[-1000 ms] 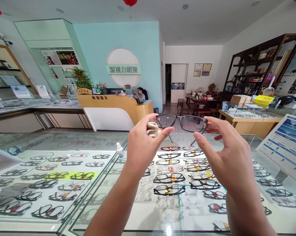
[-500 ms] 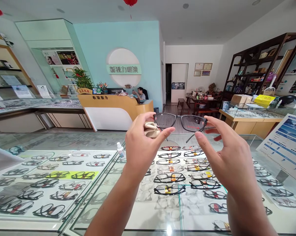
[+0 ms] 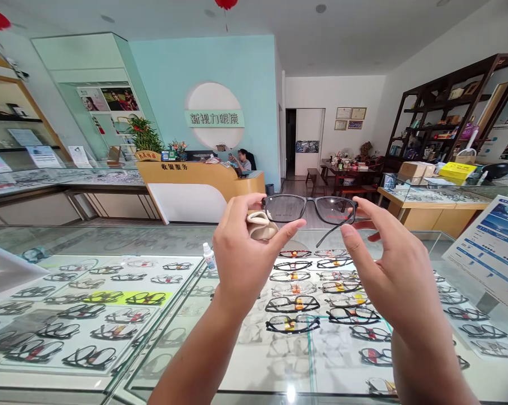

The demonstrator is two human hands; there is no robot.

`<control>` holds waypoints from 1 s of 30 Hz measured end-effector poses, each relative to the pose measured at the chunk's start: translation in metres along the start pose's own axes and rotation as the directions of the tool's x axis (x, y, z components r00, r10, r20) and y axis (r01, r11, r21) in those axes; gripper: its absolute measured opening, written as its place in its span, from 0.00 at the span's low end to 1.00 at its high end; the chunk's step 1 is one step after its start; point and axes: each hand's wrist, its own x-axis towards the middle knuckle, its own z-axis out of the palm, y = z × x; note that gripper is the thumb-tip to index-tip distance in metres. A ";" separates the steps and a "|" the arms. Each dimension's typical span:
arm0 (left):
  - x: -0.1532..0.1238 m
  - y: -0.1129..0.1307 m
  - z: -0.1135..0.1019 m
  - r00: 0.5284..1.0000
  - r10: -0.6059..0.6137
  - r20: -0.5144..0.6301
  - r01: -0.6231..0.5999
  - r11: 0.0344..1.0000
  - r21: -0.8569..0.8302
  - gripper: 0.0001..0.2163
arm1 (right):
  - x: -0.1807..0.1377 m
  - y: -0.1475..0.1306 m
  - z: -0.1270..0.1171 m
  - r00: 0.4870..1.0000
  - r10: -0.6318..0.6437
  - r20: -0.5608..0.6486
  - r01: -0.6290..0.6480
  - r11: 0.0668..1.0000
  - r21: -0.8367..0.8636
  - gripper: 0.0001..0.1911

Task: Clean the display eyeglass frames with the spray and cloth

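glasses (image 3: 310, 209) stayed raised | left grip (image 3: 241, 253) clamped them and cloth (image 3: 260, 225) | right grip (image 3: 389, 270) pinched rim | desk (image 3: 254, 371) case, 6 o'clock: frames (image 3: 293, 304)

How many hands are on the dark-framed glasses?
2. Left hand, with a bunched beige cloth, grips the left end of the dark-framed glasses; right hand touches their right end.

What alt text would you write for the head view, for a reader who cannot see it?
A left hand and right hand hold dark-framed rectangular glasses up by their ends, a beige folded cloth tucked in the left, above a glass display counter filled with rows of spectacle frames.
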 end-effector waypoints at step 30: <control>0.001 -0.009 0.006 0.998 -0.057 0.023 0.059 0.996 -0.070 0.30 | 0.004 0.005 0.005 0.999 -0.025 -0.025 0.027 0.995 0.096 0.28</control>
